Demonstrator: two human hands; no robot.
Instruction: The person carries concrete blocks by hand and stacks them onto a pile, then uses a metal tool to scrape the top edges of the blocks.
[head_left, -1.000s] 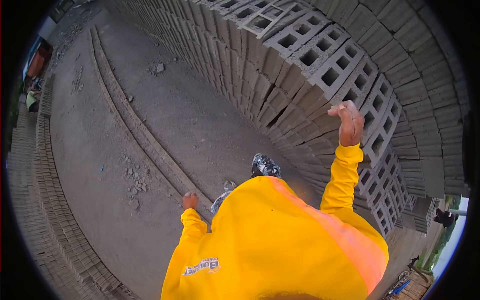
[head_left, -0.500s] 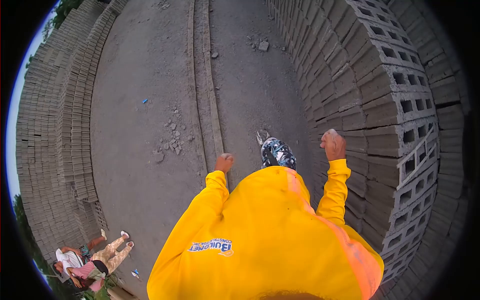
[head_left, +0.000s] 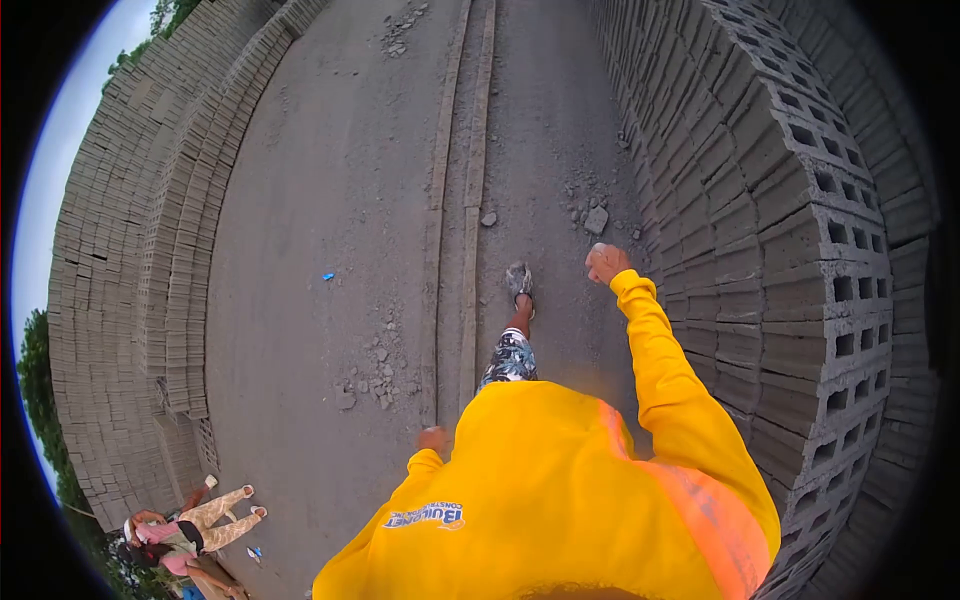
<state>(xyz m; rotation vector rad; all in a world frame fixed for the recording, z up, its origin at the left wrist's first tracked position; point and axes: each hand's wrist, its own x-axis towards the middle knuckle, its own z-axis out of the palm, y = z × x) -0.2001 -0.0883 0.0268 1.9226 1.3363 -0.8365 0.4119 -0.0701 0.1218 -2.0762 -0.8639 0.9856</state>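
My right hand (head_left: 606,262) is held out in front, its fingers curled closed. A pale patch shows at the fingers; whether it is a held thing or dust I cannot make out. Beside that hand, on the right, rises a tall stack of grey hollow concrete blocks (head_left: 745,215). My left hand (head_left: 433,438) hangs low near my body, partly hidden by the yellow sleeve (head_left: 424,462). It looks closed, with nothing visible in it. Below, one shoe (head_left: 519,279) stands on the ground between the rail-like strips and the stack.
Two narrow parallel strips (head_left: 472,250) run along the dirt ground. Broken rubble (head_left: 380,380) lies left of them, and a larger chunk (head_left: 596,220) lies near the right stack. Another block wall (head_left: 180,260) stands left. People (head_left: 205,535) are at the lower left.
The ground features have shifted downward in view as I move forward. My right hand has swung forward and inward, while the left has dropped back. A leg and shoe now show in front.
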